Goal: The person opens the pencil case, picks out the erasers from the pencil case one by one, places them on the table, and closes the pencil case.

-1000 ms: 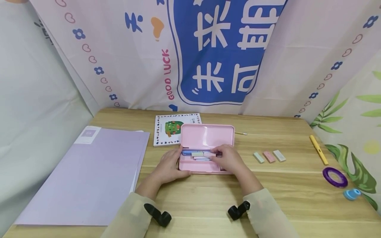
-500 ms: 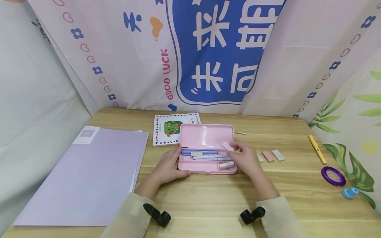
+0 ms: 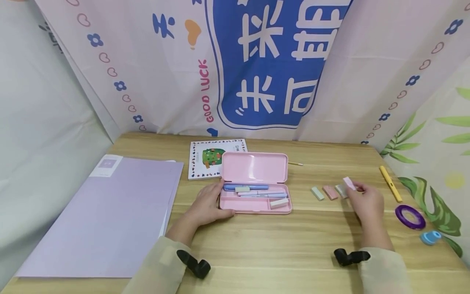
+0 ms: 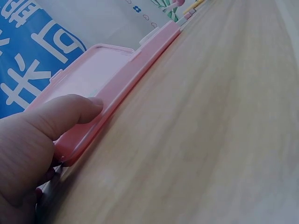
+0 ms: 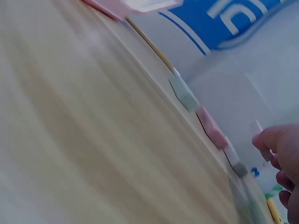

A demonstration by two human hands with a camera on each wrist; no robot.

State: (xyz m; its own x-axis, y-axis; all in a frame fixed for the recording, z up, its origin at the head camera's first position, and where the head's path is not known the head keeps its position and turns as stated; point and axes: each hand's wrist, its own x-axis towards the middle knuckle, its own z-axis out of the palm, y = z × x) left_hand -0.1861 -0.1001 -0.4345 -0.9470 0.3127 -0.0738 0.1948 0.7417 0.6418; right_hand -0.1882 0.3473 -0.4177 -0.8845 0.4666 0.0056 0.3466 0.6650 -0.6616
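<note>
A pink pencil case [image 3: 255, 183] lies open on the wooden table, with pens and small erasers in its tray. My left hand [image 3: 209, 204] holds its left end, thumb [image 4: 77, 112] pressed on the rim of the case [image 4: 121, 88]. My right hand [image 3: 365, 200] hovers to the right of the case and pinches a small pink eraser [image 3: 349, 183] above a row of three erasers: green [image 3: 318, 193], pink [image 3: 330, 192] and grey [image 3: 341, 190]. The right wrist view shows the same row [image 5: 210, 128] and my fingers [image 5: 280, 144] on the held piece.
A purple folder [image 3: 106, 216] covers the left of the table. A picture booklet [image 3: 207, 157] lies behind the case, beside a thin pencil [image 3: 295, 164]. At the right lie a yellow pen [image 3: 391, 189], a purple tape ring [image 3: 410, 216] and a blue sharpener [image 3: 431, 237].
My right hand lifted a pink eraser out of the case and carried it right, over the row of erasers. The left hand stayed on the case.
</note>
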